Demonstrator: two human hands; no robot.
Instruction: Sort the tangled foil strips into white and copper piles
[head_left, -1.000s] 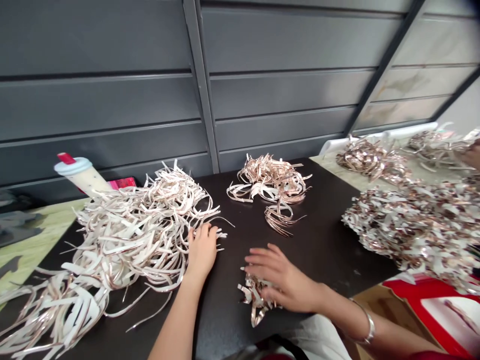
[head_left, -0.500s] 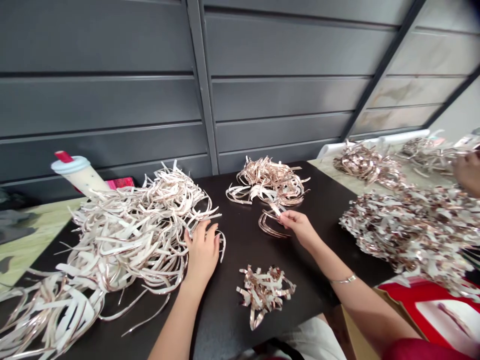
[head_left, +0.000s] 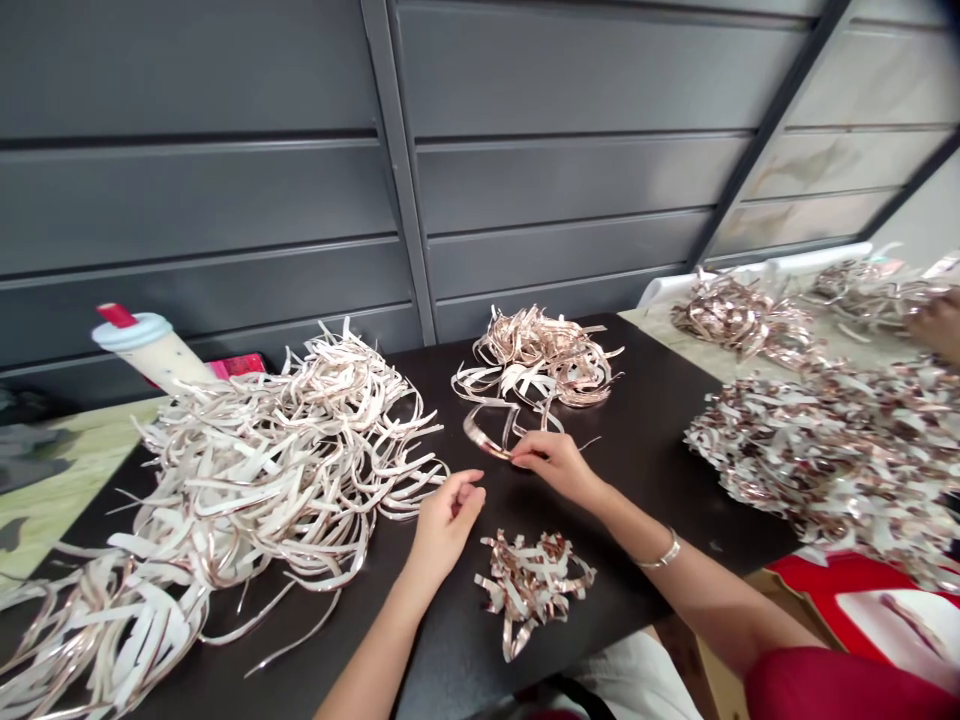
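Pale-blue lid [head_left: 142, 331] atop a whitish cup [head_left: 171, 362], right hand [head_left: 559, 467] clamped on shiny strips [head_left: 481, 438], left hand [head_left: 448, 512] loosely apart.

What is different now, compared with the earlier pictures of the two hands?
The right hand left the small crinkled bundle, took hold of a few loose strips farther back and has brought them left. The left hand moved right, away from the large pale pile. The piles and the cup stayed about where they were.
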